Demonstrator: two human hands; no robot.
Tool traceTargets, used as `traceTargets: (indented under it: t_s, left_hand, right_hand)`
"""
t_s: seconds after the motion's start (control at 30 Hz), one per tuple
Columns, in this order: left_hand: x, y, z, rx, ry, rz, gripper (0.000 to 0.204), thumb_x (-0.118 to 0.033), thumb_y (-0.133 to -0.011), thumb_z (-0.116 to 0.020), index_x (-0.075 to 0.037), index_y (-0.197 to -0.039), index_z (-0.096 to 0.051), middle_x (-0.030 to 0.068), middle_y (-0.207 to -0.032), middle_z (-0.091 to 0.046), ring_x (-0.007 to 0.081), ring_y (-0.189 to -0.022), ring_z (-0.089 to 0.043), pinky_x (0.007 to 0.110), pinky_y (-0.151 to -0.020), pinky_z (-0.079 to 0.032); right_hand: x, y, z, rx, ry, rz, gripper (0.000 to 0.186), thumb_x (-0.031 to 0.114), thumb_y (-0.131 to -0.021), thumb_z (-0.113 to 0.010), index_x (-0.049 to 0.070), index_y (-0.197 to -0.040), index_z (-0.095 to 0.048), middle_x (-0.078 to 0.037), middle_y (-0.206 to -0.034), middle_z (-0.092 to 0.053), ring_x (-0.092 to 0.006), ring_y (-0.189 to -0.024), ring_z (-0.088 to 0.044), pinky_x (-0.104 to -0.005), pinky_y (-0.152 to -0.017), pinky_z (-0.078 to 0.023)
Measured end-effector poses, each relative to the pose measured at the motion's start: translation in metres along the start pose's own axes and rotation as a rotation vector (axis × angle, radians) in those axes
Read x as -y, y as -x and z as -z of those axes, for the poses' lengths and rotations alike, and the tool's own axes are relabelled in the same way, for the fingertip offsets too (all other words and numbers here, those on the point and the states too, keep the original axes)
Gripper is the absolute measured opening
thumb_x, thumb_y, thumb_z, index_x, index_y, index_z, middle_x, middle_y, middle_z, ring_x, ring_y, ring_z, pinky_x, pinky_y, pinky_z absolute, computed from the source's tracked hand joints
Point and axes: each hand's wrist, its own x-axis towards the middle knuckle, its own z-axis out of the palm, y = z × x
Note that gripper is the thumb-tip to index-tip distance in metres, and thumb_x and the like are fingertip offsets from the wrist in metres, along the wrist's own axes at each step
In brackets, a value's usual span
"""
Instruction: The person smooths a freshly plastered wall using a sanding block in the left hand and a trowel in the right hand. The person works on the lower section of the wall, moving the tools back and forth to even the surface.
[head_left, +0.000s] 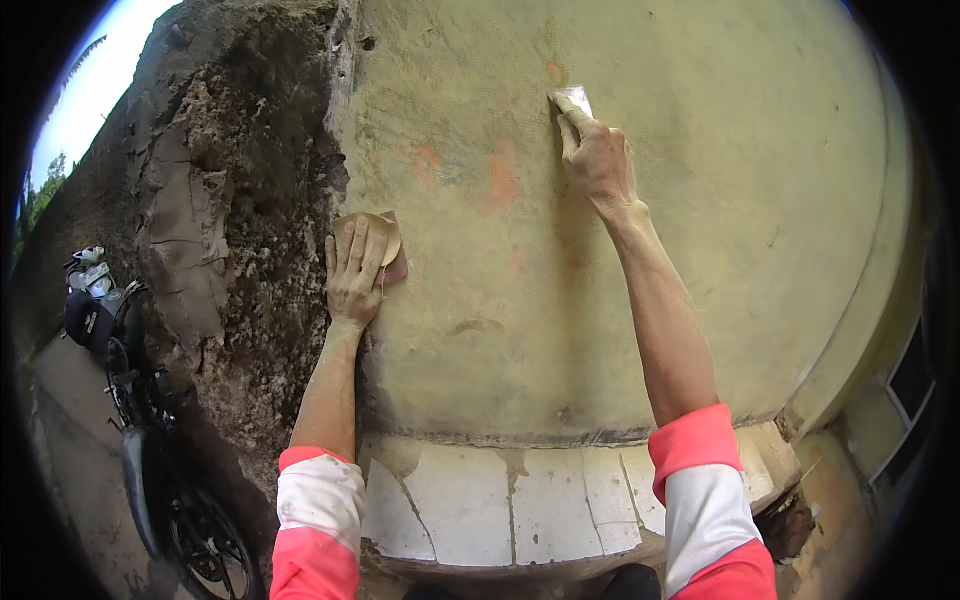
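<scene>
My left hand (354, 272) lies nearly flat, its fingers side by side, holding a folded piece of sandpaper (396, 262) against the left edge of the wall. The sheet is tan on one side and reddish brown on the other. Higher up and to the right, my right hand (602, 160) is closed on a small, pale, flat scraper (575, 98). Its index finger stretches along the tool, and the grip is mostly hidden by the hand. Dull yellow-green paint covers the wall (640, 300), with orange patches and a dark streak below my right hand.
A rough, crumbling dark wall face (190, 230) borders the painted part on the left. Below runs a ledge of cracked white tiles (460, 510). A black motorcycle (150, 470) stands at lower left, and a dark-framed opening (912, 375) is at far right.
</scene>
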Motion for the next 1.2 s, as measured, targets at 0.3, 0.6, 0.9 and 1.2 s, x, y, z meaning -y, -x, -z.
traceTargets:
  t_s: [0.3, 0.6, 0.9, 1.2]
  left_hand:
    - [-0.002, 0.001, 0.004, -0.001, 0.039, -0.003, 0.054, -0.017, -0.103, -0.056, -0.018, -0.156, -0.052, 0.0105, -0.167, -0.041, 0.0329, -0.156, -0.035, 0.058, -0.129, -0.024]
    - [-0.003, 0.002, 0.004, 0.002, 0.029, -0.012, 0.053, -0.018, -0.103, -0.055, -0.019, -0.156, -0.052, 0.0109, -0.167, -0.042, 0.034, -0.156, -0.035, 0.059, -0.129, -0.023]
    - [0.001, 0.003, 0.004, 0.023, 0.007, 0.004, 0.053, -0.025, -0.104, -0.057, -0.023, -0.157, -0.051, 0.0085, -0.169, -0.039, 0.0316, -0.157, -0.033, 0.058, -0.129, -0.024]
    - [-0.001, 0.001, 0.001, 0.037, 0.0, 0.01, 0.053, -0.032, -0.105, -0.056, -0.023, -0.157, -0.051, 0.0081, -0.17, -0.038, 0.0314, -0.158, -0.032, 0.058, -0.129, -0.024]
  right_hand:
    - [0.003, 0.003, 0.012, 0.098, 0.075, -0.024, 0.038, 0.028, -0.11, -0.051, 0.027, -0.145, -0.064, -0.017, -0.098, -0.078, -0.0352, -0.091, -0.077, -0.0507, -0.082, -0.062]
    - [-0.008, 0.004, 0.002, 0.026, 0.051, 0.02, 0.038, 0.027, -0.11, -0.051, 0.026, -0.146, -0.063, -0.017, -0.092, -0.078, -0.0339, -0.085, -0.077, -0.0508, -0.08, -0.062]
    - [-0.005, -0.005, 0.004, 0.037, 0.08, 0.085, 0.039, 0.026, -0.111, -0.05, 0.022, -0.147, -0.063, -0.014, -0.09, -0.079, -0.0305, -0.08, -0.077, -0.0479, -0.079, -0.063]
    - [0.018, -0.051, 0.012, 0.032, 0.098, 0.041, 0.039, 0.028, -0.112, -0.047, 0.022, -0.147, -0.063, -0.015, -0.097, -0.08, -0.0317, -0.087, -0.078, -0.0487, -0.083, -0.063]
